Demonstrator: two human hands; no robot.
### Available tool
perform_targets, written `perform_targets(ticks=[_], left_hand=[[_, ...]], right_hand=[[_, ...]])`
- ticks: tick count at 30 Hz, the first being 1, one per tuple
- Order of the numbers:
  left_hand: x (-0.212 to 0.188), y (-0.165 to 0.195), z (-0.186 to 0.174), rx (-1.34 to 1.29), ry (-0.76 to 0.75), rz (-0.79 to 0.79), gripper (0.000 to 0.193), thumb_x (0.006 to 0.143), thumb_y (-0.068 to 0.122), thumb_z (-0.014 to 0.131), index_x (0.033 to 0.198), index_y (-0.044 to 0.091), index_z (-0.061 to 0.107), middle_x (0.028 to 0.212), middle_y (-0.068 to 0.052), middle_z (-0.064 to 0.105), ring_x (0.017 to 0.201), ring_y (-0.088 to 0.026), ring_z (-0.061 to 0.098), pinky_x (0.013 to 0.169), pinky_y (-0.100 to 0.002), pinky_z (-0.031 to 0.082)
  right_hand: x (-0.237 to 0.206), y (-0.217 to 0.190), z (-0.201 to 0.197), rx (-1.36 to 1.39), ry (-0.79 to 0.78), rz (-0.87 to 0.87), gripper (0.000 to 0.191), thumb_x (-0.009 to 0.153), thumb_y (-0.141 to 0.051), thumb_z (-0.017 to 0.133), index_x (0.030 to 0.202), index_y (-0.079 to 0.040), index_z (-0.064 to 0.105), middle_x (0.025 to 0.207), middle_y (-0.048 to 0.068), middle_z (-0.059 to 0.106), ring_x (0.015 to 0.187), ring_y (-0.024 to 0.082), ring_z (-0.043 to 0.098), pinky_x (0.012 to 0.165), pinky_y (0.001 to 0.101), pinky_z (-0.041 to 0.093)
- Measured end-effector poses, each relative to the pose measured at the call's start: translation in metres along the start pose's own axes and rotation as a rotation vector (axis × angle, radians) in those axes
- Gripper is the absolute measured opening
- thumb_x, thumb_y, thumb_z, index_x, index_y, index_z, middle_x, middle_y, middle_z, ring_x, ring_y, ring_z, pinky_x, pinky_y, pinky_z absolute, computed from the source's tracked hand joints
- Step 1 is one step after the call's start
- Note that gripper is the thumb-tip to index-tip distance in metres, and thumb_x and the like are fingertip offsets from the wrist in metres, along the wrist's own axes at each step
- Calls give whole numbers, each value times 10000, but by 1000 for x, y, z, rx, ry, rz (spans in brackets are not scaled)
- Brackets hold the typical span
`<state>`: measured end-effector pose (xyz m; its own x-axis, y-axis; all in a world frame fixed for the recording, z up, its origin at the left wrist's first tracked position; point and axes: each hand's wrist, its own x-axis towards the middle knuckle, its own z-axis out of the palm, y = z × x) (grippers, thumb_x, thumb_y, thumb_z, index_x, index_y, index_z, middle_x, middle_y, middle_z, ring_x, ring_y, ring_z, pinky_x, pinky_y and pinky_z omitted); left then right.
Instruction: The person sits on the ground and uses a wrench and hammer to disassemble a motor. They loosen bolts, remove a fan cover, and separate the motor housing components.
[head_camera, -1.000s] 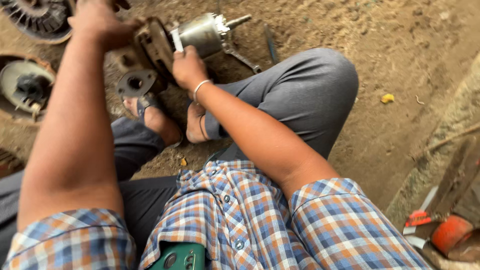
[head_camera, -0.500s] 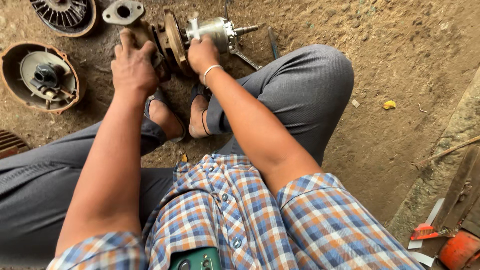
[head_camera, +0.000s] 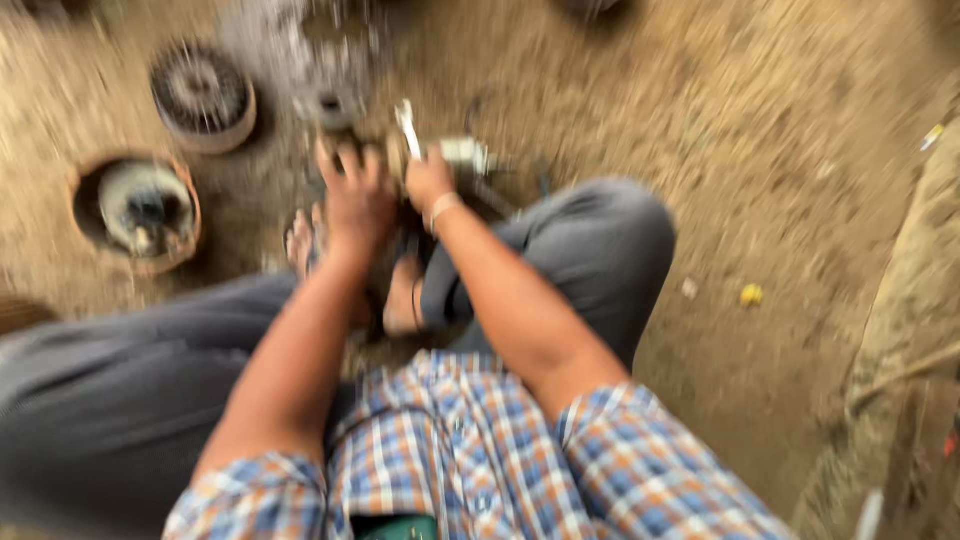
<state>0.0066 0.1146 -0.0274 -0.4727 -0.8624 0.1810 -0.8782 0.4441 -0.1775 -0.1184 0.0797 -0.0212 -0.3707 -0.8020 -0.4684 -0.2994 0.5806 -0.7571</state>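
Note:
The view is blurred by motion. My left hand (head_camera: 355, 200) rests with fingers spread on a dark, rusty disc-shaped motor part on the dirt floor between my feet. Right beside it, my right hand (head_camera: 430, 182), with a band at the wrist, is closed around a slim silver tool (head_camera: 407, 127) that sticks up above the fingers. A silver motor body (head_camera: 466, 152) lies just right of that hand, touching the rusty part. My sandalled feet (head_camera: 300, 240) sit under both hands.
A round finned metal part (head_camera: 203, 95) lies at upper left, and a rusty bowl-shaped housing with a coil inside (head_camera: 138, 207) to the left. Another grey part (head_camera: 330, 100) lies beyond my hands. My bent knee (head_camera: 600, 240) is to the right, and a small yellow scrap (head_camera: 751, 294) lies on the dirt.
The camera has swung and blurred. My left hand has come down from a raised position onto the rusty part. The right hand stays at the motor, and the silver tool now shows above it.

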Motion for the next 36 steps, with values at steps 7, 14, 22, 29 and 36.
perform_targets(ticks=[7,14,22,29,36], left_hand=[[20,23,-12,86,40,68,436,910,312,554,1212,28,691,1188,-161,609,1181,-433,534,1117,-752,262],[6,11,-6,-88,-87,-174,429,898,297,543,1299,179,640,1380,-139,563,1385,-403,434,1123,-735,168],[23,8,-44,-273,-233,-285,411,879,272,566,1283,216,615,1457,-128,478,1465,-386,300,1155,-703,105],[29,-4,-63,-501,-446,-387,552,872,295,649,1414,230,571,1402,-85,552,1419,-308,421,1166,-629,281],[9,-25,-22,-425,-314,-241,468,912,178,609,1365,291,635,1509,-115,435,1380,-426,397,1075,-543,426]], right_hand=[[-8,-14,-25,72,56,77,305,901,-252,613,1097,-27,674,1138,244,712,1036,414,680,886,462,529],[-7,-5,-23,111,59,71,286,909,-237,619,1072,-15,694,1043,216,724,920,368,675,815,457,525],[-15,-23,-25,335,-138,205,116,924,-186,601,957,-83,644,770,108,619,563,245,544,462,379,410],[-17,-24,-27,141,-64,4,194,916,-211,637,892,-26,690,740,114,660,625,248,606,558,402,484],[3,-10,-69,-558,7,-415,334,887,-304,636,1091,-60,735,1122,250,699,1082,452,641,934,533,506]])
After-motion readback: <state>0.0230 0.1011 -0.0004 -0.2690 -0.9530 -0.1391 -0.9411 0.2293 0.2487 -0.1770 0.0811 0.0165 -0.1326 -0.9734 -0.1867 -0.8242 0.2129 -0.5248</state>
